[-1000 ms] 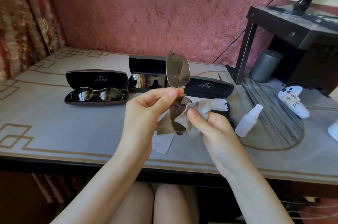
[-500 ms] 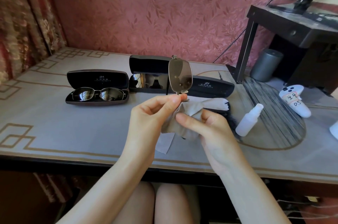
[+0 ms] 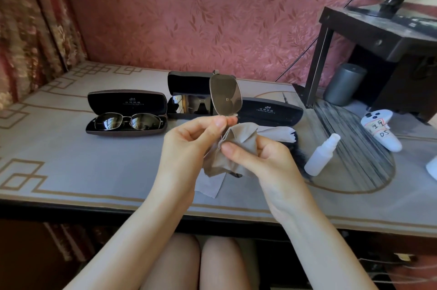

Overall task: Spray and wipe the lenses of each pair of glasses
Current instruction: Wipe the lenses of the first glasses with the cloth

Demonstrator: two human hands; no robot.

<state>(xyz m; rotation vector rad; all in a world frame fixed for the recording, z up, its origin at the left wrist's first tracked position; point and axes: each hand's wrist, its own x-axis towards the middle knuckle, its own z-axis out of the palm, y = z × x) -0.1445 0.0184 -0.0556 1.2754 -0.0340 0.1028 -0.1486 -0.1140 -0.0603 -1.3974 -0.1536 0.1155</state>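
Note:
My left hand (image 3: 189,143) pinches a pair of brown-tinted glasses (image 3: 225,95) near the bridge, holding them on end so one lens stands upright above my fingers. The lower lens is wrapped in a beige cleaning cloth (image 3: 233,147), which my right hand (image 3: 262,159) grips around it. A small white spray bottle (image 3: 322,154) lies on the table to the right of my right hand. A second pair of dark glasses (image 3: 127,121) lies in an open black case (image 3: 125,102) at the left. A third dark pair (image 3: 191,104) sits in an open case behind my hands.
Another black case (image 3: 272,111) lies open behind the cloth. A white game controller (image 3: 383,130) rests at the right, a grey cylinder (image 3: 344,83) and a dark side stand (image 3: 383,36) behind it. A grey cloth (image 3: 210,186) lies flat under my hands on the table (image 3: 59,159).
The cloth has closed fully over the lower lens under my right fingers, which have shifted on it. The upright lens has turned a little and both hands have moved slightly.

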